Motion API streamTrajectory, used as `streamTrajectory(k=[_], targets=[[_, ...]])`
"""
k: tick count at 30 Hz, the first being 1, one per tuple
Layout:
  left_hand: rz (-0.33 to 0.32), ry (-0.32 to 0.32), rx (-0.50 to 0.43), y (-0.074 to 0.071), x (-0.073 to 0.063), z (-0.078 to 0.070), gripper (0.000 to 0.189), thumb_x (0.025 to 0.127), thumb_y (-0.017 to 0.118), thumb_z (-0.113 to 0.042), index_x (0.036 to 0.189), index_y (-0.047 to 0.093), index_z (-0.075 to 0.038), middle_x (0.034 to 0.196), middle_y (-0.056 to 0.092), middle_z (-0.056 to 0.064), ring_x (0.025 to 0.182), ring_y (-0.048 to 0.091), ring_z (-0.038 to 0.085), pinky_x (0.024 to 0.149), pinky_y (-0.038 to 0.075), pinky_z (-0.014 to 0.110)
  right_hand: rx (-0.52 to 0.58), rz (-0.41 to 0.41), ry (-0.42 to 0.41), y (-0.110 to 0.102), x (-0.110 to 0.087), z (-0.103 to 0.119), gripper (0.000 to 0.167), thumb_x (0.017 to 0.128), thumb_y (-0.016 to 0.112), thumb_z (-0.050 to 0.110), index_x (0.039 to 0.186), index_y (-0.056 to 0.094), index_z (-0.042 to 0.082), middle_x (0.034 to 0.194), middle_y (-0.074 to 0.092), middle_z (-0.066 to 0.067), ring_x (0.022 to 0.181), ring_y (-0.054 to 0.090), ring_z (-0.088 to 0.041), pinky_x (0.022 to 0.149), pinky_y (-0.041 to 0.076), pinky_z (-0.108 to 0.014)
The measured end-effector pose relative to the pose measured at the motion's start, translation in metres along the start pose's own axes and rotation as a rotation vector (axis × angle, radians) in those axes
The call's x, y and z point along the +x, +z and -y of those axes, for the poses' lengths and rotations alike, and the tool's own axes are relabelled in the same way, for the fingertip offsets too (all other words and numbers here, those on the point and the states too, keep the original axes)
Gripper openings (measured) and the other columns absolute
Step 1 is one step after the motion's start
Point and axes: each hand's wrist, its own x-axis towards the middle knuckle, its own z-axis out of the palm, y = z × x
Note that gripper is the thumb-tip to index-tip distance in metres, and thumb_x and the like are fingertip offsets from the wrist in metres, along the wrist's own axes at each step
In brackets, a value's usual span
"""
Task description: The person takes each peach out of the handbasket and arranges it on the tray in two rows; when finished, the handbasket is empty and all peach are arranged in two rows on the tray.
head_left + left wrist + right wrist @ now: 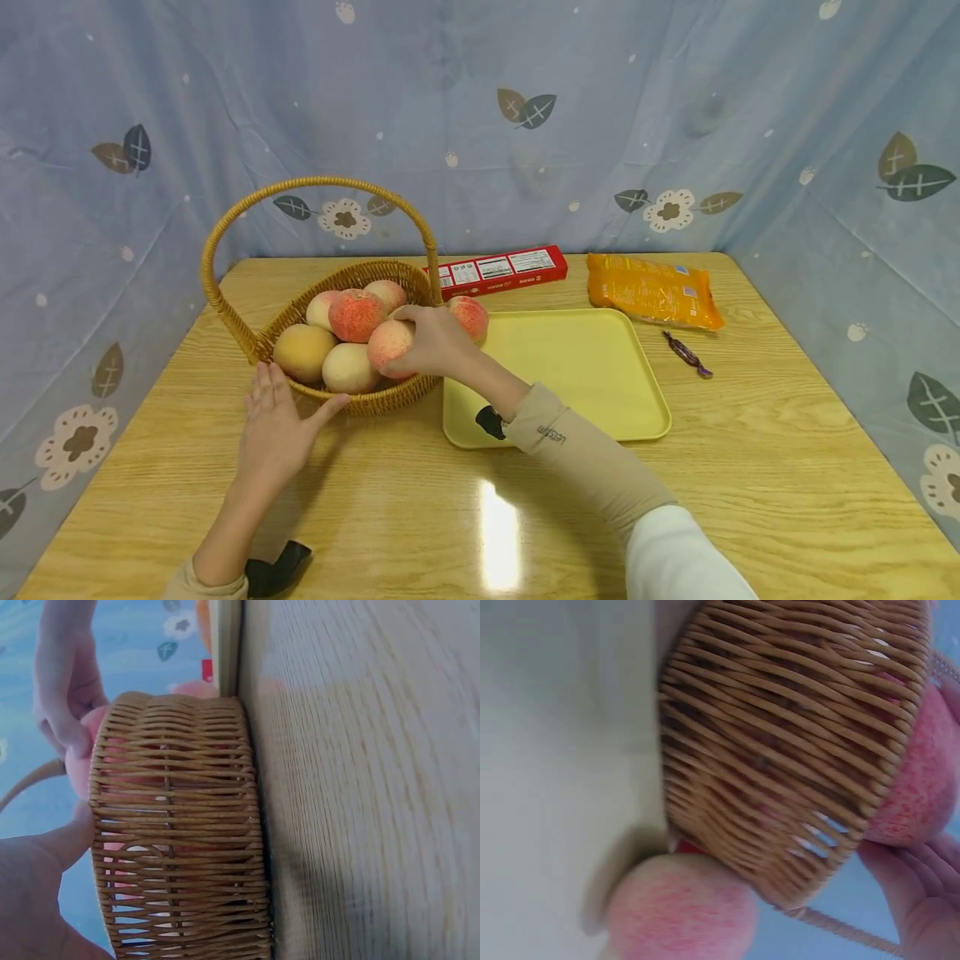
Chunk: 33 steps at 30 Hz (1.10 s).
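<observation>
A wicker basket (382, 404) with a tall arched handle (322, 181) stands at the left, several peaches lying in it. My right hand (431, 342) reaches over its right side and grips a pink-and-cream peach (390, 343) at the rim. That peach (919, 780) bulges above the weave in the right wrist view, fingers around it. My left hand (277, 425) rests on the front left rim with straight fingers, the thumb (75, 832) spread along the edge. Nearby inside are a yellowish peach (303, 353), a pale peach (350, 369) and a red peach (357, 315).
Right of the basket lies a yellow tray (570, 367), with one peach (469, 317) at its back left corner. Behind are a red box (502, 272) and an orange packet (652, 292). A small purple-wrapped candy (687, 354) lies right of the tray. Curtains enclose the table.
</observation>
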Motion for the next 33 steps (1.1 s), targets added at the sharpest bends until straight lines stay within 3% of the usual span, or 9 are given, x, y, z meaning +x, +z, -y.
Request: streamTrajectory(k=[6, 17, 25, 33], targets=[[0.000, 0.009, 0.003, 0.000, -0.001, -0.001, 0.114, 0.092, 0.047, -0.066, 0.145, -0.008, 0.018, 0.151, -0.015, 0.037, 0.140, -0.007, 0.052, 0.113, 0.001, 0.061, 0.255, -0.094, 0.009, 0.001, -0.008, -0.013, 0.071, 0.067, 0.089, 0.029, 0.129, 0.062, 0.008, 0.117, 0.067, -0.006, 0.103, 0.062, -0.021, 0.083, 0.053, -0.031], [-0.001, 0.002, -0.007, 0.000, -0.001, -0.001, 0.115, 0.091, 0.048, -0.066, 0.145, -0.009, 0.018, 0.151, -0.016, 0.036, 0.140, -0.008, 0.052, 0.113, 0.000, 0.062, 0.605, -0.297, -0.024, -0.013, -0.017, -0.024, 0.063, 0.066, 0.090, 0.008, 0.122, 0.064, -0.002, 0.116, 0.067, -0.015, 0.102, 0.067, -0.024, 0.082, 0.056, -0.030], [0.009, -0.006, -0.009, 0.000, -0.002, 0.001, 0.115, 0.091, 0.048, -0.067, 0.145, -0.009, 0.017, 0.151, -0.017, 0.036, 0.140, -0.010, 0.051, 0.113, -0.001, 0.061, 0.684, -0.378, 0.006, -0.027, -0.024, -0.037, 0.060, 0.067, 0.089, 0.007, 0.121, 0.066, 0.000, 0.113, 0.068, -0.015, 0.098, 0.068, -0.024, 0.080, 0.057, -0.033], [0.002, 0.001, -0.008, 0.000, -0.002, 0.000, 0.115, 0.091, 0.048, -0.066, 0.145, -0.009, 0.018, 0.151, -0.017, 0.036, 0.140, -0.009, 0.052, 0.113, -0.001, 0.062, 0.712, -0.445, 0.023, -0.036, -0.028, -0.049, 0.058, 0.069, 0.086, 0.000, 0.121, 0.063, -0.007, 0.114, 0.066, -0.022, 0.103, 0.067, -0.032, 0.084, 0.056, -0.036]])
